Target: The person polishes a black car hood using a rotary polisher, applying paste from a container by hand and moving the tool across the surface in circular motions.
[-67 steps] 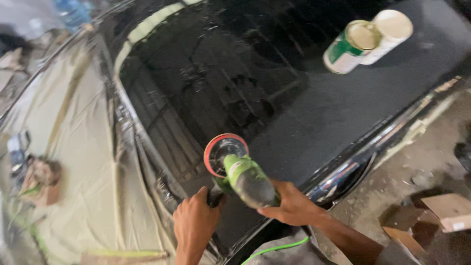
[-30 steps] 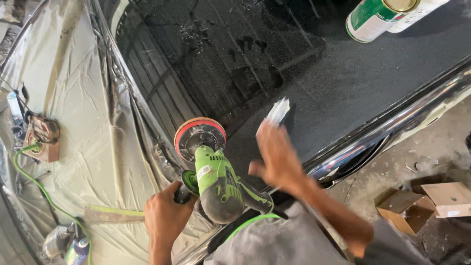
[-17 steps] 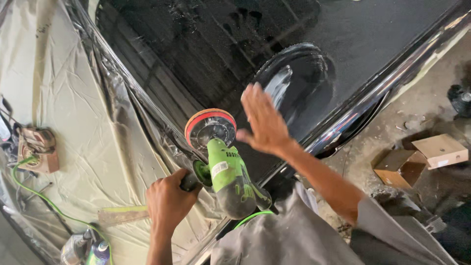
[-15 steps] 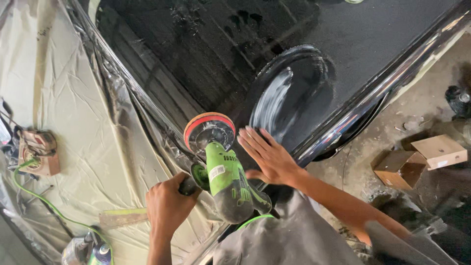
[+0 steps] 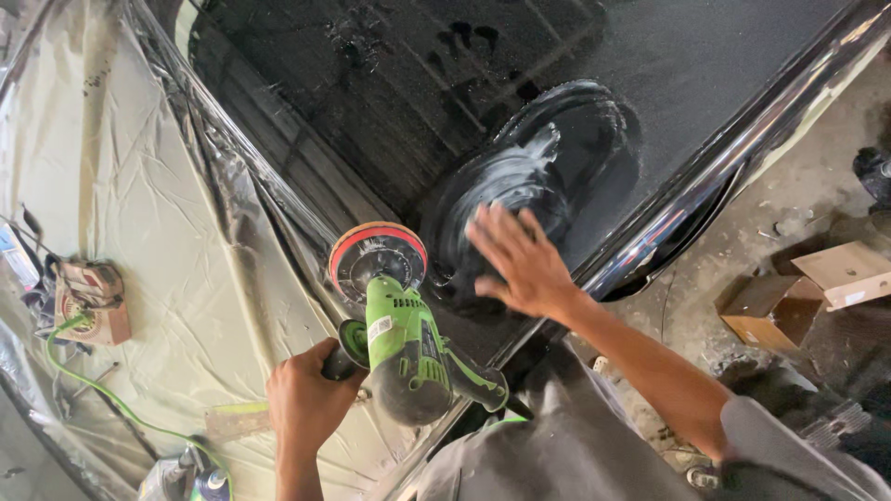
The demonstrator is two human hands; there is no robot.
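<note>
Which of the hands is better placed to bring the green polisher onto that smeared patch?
Probably the left hand: it grips the green polisher by its side handle. The right hand lies flat on the smeared patch.

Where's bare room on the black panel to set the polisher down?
Free: the dusty black panel beyond the wiped patch, up to the chrome edge. Crowded: near the polisher, left hand and right hand.
</note>
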